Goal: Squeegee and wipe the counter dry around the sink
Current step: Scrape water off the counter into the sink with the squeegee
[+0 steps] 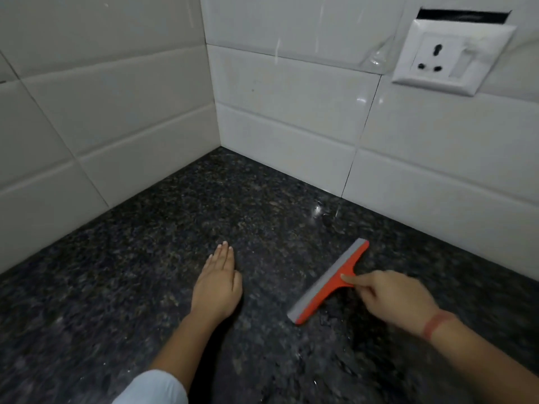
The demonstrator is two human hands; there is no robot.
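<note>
My right hand (390,298) grips the squeegee (331,282) by its handle, blade on the table (145,258). My left hand (217,282) lies flat beside it (fingers together), toward the back corner.

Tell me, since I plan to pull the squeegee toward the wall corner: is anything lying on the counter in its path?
Nothing visible does. The counter is bare from the squeegee, held by the right hand, to the corner; the left hand rests flat beside that path.
</note>
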